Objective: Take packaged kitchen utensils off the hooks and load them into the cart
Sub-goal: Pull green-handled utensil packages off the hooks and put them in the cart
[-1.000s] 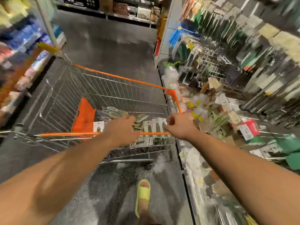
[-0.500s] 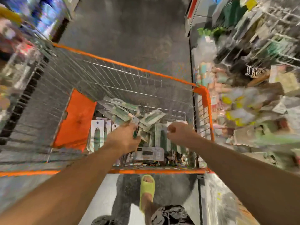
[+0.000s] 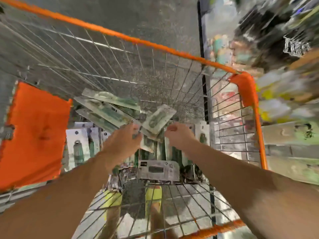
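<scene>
Both hands are held over the wire cart [image 3: 248,107], inside its orange rim. A fan of carded utensil packs [image 3: 110,112] is pinched in the left hand [image 3: 120,145], fingers curled onto the lower ends; the packs splay up and left above the basket. The right hand [image 3: 179,137] is loosely curled just beside the fan, nothing seen in its grip. More packs [image 3: 78,149] are stood upright along the basket floor, next to an orange flap [image 3: 36,131]. Store shelves [image 3: 284,66] on the right are motion-blurred. Yellow sandals [image 3: 153,194] are seen through the mesh.
</scene>
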The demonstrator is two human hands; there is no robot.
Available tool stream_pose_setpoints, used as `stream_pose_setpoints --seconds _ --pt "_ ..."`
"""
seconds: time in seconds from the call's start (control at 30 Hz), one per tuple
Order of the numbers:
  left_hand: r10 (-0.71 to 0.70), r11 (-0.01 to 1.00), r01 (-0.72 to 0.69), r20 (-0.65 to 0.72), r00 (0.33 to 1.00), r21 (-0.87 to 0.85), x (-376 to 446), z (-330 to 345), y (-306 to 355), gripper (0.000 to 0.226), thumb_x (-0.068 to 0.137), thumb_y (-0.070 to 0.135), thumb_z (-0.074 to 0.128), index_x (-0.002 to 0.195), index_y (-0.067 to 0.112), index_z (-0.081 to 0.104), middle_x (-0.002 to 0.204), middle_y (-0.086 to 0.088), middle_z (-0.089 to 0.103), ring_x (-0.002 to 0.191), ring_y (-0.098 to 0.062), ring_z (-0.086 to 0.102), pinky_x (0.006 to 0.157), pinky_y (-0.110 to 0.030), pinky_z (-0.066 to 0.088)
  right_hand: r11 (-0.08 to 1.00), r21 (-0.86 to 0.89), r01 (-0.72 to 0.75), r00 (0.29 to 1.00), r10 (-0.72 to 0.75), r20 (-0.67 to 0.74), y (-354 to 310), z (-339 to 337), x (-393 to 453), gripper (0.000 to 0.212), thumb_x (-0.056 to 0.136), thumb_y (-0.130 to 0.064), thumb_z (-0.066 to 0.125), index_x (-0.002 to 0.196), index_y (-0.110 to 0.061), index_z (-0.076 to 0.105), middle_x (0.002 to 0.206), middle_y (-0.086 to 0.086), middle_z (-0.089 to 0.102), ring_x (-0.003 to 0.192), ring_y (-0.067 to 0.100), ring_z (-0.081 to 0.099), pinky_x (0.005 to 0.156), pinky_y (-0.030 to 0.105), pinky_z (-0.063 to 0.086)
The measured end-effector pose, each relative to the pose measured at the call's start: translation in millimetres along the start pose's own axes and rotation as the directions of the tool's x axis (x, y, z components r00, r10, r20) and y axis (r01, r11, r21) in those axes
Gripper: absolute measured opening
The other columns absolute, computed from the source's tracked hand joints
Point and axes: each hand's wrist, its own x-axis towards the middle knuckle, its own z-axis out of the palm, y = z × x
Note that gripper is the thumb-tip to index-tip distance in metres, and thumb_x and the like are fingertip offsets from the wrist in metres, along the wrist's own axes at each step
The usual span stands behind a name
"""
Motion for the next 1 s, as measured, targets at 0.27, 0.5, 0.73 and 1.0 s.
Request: stream_pose_setpoints --seconds 0.27,0.5,0.73,1.0 --pt "0.079 0.995 -0.07 -0.137 0.987 0.069 97.9 28.4 28.8 0.046 0.11 0.035 0.037 0.149 0.015 0.051 0.135 -0.012 0.067 0.122 -0.031 0.063 0.1 -0.042 0.052 0.954 0.297 -0.052 0.984 0.1 -0.15 -9.3 17.9 75.3 0.042 0.092 -0.029 0.064 0.131 -0.018 0.053 0.109 0.002 0.064 0.098 0.026 0.068 0.076 0.038 0.058" --pt "-0.093 0.87 0.009 0.147 0.985 0.493 115.0 44.3 22.3 0.078 0.099 0.073 0.013 0.151 0.023 0.043 0.146 -0.013 0.059 0.141 -0.038 0.047 0.118 -0.057 0.023 0.91 0.357 -0.21 0.962 0.258 -0.09 -19.0 35.4 105.9 0.071 0.079 -0.052 0.066 0.133 -0.008 0.05 0.108 0.008 0.067 0.088 0.025 0.069 0.069 0.042 0.065" --pt "-0.18 0.959 0.101 0.289 0.94 0.266 145.0 57.0 10.8 0.077 0.09 0.08 0.049 0.137 0.02 0.053 0.096 0.005 0.073 0.092 -0.021 0.072 0.106 -0.051 0.048 0.878 0.371 -0.304 0.94 0.34 -0.034 -34.1 44.5 115.7 0.063 0.073 -0.038 0.073 0.127 -0.009 0.058 0.097 0.004 0.069 0.083 0.018 0.069 0.068 0.034 0.064" --pt "-0.235 0.956 0.277 0.311 0.921 -0.1 135.2 33.6 27.3 0.047 0.08 0.04 0.087 0.098 0.005 0.06 0.079 0.001 0.068 0.068 -0.011 0.065 0.055 -0.025 0.042 0.832 0.457 -0.313 0.931 0.365 -0.027 -33.4 29.3 105.4 0.026 0.08 -0.026 0.071 0.095 -0.005 0.066 0.081 0.008 0.067 0.07 0.02 0.064 0.068 0.033 0.06"
